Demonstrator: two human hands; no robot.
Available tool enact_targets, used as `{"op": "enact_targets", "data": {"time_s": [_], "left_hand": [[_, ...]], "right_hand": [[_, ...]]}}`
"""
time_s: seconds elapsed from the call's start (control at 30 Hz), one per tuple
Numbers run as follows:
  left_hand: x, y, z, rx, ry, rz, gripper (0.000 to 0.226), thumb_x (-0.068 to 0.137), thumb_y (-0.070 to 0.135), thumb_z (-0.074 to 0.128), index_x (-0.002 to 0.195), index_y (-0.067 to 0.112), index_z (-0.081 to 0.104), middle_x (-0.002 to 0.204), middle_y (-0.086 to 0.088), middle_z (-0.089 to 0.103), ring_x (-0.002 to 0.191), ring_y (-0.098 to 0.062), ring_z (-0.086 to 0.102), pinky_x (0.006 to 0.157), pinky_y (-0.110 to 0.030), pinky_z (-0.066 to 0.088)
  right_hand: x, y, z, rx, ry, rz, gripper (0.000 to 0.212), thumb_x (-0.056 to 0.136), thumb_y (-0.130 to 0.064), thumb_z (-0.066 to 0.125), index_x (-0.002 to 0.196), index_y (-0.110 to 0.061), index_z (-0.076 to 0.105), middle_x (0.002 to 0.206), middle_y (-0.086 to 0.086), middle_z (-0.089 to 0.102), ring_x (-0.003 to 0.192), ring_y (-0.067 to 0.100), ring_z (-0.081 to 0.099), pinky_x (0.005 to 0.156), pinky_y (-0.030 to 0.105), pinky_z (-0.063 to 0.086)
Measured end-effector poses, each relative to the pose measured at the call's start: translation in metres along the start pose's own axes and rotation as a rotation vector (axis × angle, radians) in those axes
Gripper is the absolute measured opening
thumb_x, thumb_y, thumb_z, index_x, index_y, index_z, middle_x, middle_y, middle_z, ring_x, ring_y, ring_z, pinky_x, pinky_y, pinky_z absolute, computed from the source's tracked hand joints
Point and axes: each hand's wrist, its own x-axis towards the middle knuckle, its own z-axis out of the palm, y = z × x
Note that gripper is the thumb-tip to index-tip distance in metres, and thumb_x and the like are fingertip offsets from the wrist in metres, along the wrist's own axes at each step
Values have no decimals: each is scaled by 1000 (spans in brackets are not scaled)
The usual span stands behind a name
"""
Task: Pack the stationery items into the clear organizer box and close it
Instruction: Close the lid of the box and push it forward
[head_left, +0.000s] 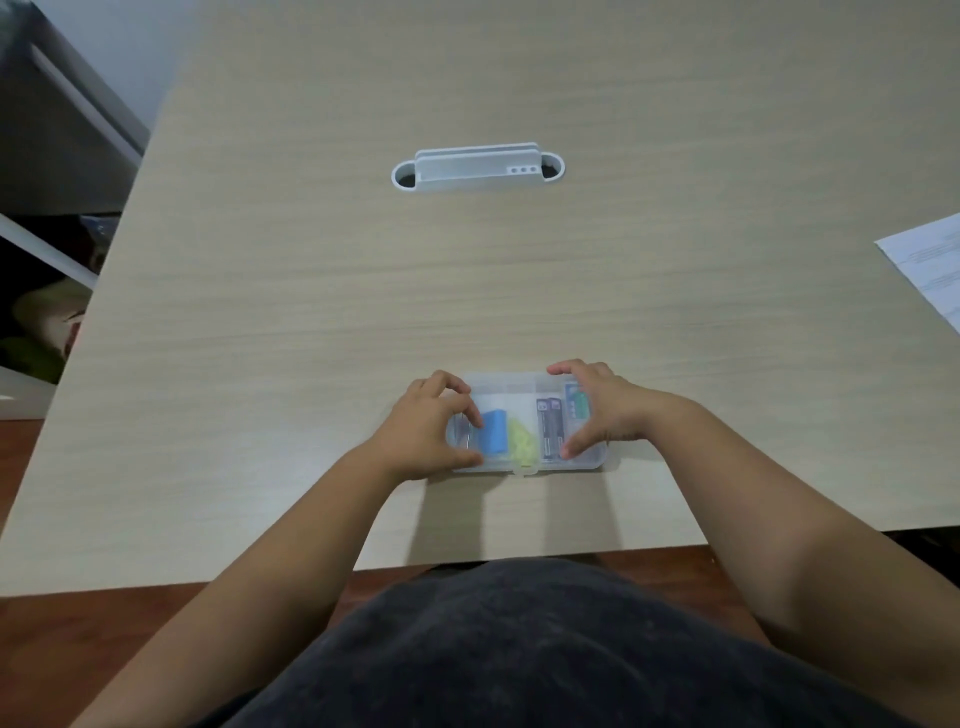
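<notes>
The clear organizer box (522, 387) lies near the table's front edge with its lid down over the contents and its front latch tab (524, 470) at the middle. Through the lid I see a blue eraser-like block (493, 431), a pale yellow-green item (522, 444), a dark pack (550, 426) and a green-and-white pack (577, 404). My left hand (426, 428) grips the box's left end, fingers on top and thumb at the front edge. My right hand (602, 408) grips the right end the same way.
A white cable-port insert (475, 169) is set into the light wooden table (467, 286) further back. Printed paper sheets (930, 265) lie at the right edge. A grey cabinet and clutter stand off the table's left side.
</notes>
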Motion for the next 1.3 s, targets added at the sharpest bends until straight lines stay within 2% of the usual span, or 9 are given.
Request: {"op": "enact_targets", "data": {"time_s": [0.2, 0.6, 0.67, 0.77, 0.87, 1.0, 1.1, 1.23, 1.3], "left_hand": [[-2, 6, 5, 154, 0, -13, 47, 65, 52, 76, 105, 36, 58, 133, 10, 38, 123, -18, 40, 105, -35, 34], [8, 15, 7, 312, -31, -37, 60, 63, 50, 77, 113, 31, 50, 129, 4, 37, 118, -23, 39, 99, -33, 33], [3, 10, 9, 316, -7, 3, 61, 66, 51, 73, 119, 31, 49, 134, 4, 37, 126, -24, 37, 107, -35, 30], [-3, 9, 20, 375, -5, 135, 72, 79, 54, 64, 141, 27, 40, 155, -3, 26, 147, -29, 17, 121, -41, 16], [-5, 15, 33, 392, -76, 147, 74, 92, 47, 54, 153, 24, 21, 164, -3, 4, 152, -24, 6, 119, -37, 21], [0, 15, 36, 376, -57, 106, 70, 97, 44, 47, 155, 23, 13, 164, -2, -4, 152, -22, 1, 117, -37, 28], [8, 10, 35, 401, -12, 85, 62, 99, 41, 44, 154, 24, 19, 164, -1, 3, 152, -22, 6, 112, -35, 35], [22, -2, 27, 348, 138, 81, 44, 91, 32, 63, 134, 23, 58, 150, -3, 45, 136, -29, 47, 83, -42, 57], [34, -5, 22, 363, 172, 70, 42, 90, 33, 64, 131, 23, 61, 147, -3, 49, 131, -30, 52, 78, -43, 58]], "right_hand": [[-2, -2, 4, -100, 45, 12, 120, 43, -42, 92, 138, -52, 20, 149, 1, 27, 137, 27, 32, 110, 51, 35], [-6, -4, 9, -184, 143, 0, 119, 44, -44, 91, 141, -48, 22, 151, 1, 23, 137, 27, 29, 111, 47, 33], [-10, -3, 11, -207, 196, -38, 109, 43, -48, 89, 135, -47, 31, 152, -2, 19, 138, 26, 26, 111, 46, 32], [-18, -2, 15, -286, 255, -138, 77, 50, -49, 86, 118, -44, 50, 148, -5, 25, 135, 22, 25, 108, 41, 27], [-19, -7, 20, -349, 258, -205, 55, 61, -44, 82, 111, -41, 60, 139, -7, 35, 133, 20, 27, 110, 38, 25], [-18, -21, 23, -389, 191, -219, 62, 69, -33, 79, 125, -33, 54, 135, -6, 37, 127, 20, 36, 101, 39, 43], [-13, -26, 21, -442, 184, -215, 71, 73, -25, 75, 138, -28, 46, 148, -4, 28, 134, 19, 34, 99, 35, 45], [8, -28, 18, -494, 205, -227, 54, 92, -21, 57, 144, -25, 41, 162, -1, 13, 146, 21, 25, 107, 34, 39], [23, -29, 15, -521, 220, -231, 52, 95, -14, 47, 145, -24, 39, 163, -1, 9, 147, 21, 22, 106, 39, 43]]}}
